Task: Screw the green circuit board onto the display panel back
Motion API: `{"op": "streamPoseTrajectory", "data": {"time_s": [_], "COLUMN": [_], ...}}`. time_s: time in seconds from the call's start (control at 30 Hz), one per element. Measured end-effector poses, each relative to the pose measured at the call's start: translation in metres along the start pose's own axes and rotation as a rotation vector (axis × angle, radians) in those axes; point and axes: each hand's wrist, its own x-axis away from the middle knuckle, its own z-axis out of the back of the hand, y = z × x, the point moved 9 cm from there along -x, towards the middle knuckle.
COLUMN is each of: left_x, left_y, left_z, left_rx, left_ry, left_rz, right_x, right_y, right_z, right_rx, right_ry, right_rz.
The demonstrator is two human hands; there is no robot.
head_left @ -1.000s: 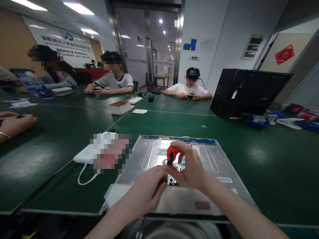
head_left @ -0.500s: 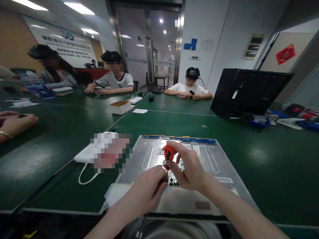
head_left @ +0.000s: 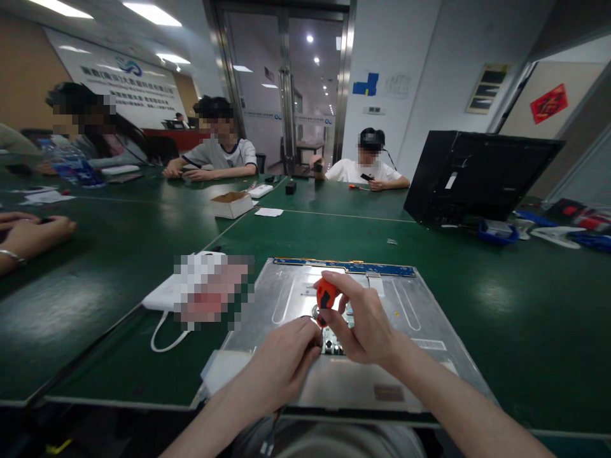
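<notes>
A screwdriver with an orange and black handle (head_left: 326, 295) stands nearly upright in my right hand (head_left: 365, 321), its handle held between thumb and fingers. The tip points down to a green circuit board (head_left: 333, 347), which my hands partly cover. My left hand (head_left: 291, 350) is closed close beside the screwdriver's lower end; what its fingers grip is hidden. Under both hands lies a flat silver metal panel (head_left: 405, 362), like the back of a display, with a narrow blue circuit strip (head_left: 382, 270) along its far edge.
Left of the panel are a white device (head_left: 162, 294) and its white cable (head_left: 167, 348). A small open box (head_left: 232, 207) stands farther back. A black monitor housing (head_left: 477, 178) stands at the right, near a blue tray (head_left: 498, 232). Several people sit around the green table (head_left: 534, 318).
The screwdriver handle has tilted and shifted slightly left with my right hand. My left hand stays put. The person opposite has raised one hand, leaving an orange-handled tool on the table.
</notes>
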Motion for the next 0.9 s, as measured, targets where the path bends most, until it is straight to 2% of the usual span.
{"op": "streamPoseTrajectory", "data": {"time_s": [0.57,0.9], "left_x": [0.0006,0.0005], "left_y": [-0.0010,0.0017], "left_z": [0.0000,0.0019], "left_rx": [0.016,0.014], "left_ry": [-0.006,-0.007], "left_rz": [0.009,0.016], "right_x": [-0.0008,-0.0015], "right_y": [0.0032,-0.0003], "right_z": [-0.0026,0.0018], "right_rx": [0.034,0.070], "right_ry": [-0.027,0.019], "right_rz": [-0.038,-0.024]}}
